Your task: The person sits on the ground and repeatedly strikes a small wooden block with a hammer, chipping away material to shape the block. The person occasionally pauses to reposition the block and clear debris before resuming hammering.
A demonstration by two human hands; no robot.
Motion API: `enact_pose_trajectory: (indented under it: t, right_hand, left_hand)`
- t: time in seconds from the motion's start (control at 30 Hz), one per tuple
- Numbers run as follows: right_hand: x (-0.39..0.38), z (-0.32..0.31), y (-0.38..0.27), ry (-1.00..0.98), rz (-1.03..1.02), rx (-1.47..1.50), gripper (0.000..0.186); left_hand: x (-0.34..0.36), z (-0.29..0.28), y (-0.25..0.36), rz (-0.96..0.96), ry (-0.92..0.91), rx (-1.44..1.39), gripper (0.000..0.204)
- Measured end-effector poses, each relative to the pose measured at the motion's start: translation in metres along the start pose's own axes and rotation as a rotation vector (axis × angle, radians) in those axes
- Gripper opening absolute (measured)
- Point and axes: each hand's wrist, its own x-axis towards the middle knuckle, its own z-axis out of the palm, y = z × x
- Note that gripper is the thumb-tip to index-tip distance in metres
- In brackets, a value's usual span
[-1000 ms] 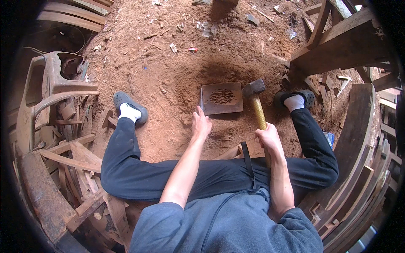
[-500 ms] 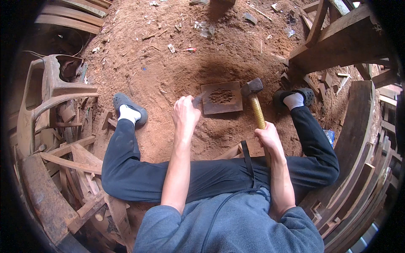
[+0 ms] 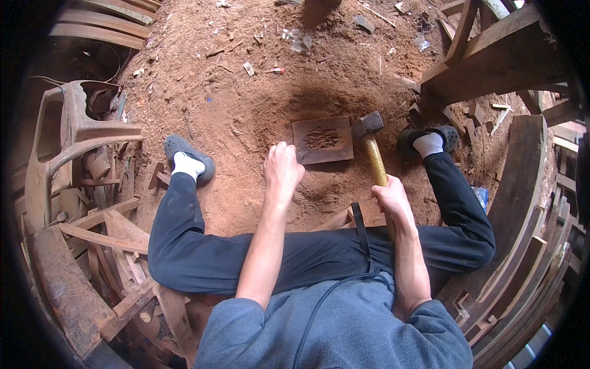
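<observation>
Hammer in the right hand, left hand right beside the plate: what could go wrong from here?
1. The left hand is curled close to the edge of the metal plate; a swing of the hammer could catch its fingers.
2. The plate lies on loose red dirt, so it might shift or tip under a blow.
3. The right hand holds the handle low, which may reduce aim.

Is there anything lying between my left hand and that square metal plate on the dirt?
Nothing visible. The left hand, loosely closed, sits just off the left edge of the flat square metal plate, with only bare reddish sawdust ground between them. The hammer's head is by the plate's opposite edge.
</observation>
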Motion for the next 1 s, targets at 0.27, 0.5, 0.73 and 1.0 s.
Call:
enact_pose_trajectory:
  t: [0.27, 0.5, 0.73, 1.0]
  right_hand:
    - [-0.001, 0.001, -0.002, 0.007, -0.012, -0.040, 0.018]
    - [-0.005, 0.000, -0.007, 0.005, 0.016, -0.018, 0.016]
    - [0.001, 0.001, -0.001, 0.001, 0.008, -0.029, 0.015]
    - [0.002, 0.000, 0.001, 0.009, 0.017, -0.033, 0.017]
  left_hand:
    - [0.002, -0.005, 0.001, -0.039, 0.120, -0.254, 0.033]
    - [0.010, 0.028, -0.022, -0.003, 0.275, -0.683, 0.037]
    - [0.017, 0.069, -0.032, -0.231, 0.315, -1.583, 0.032]
    - [0.029, 0.062, -0.033, -0.067, 0.348, -1.663, 0.036]
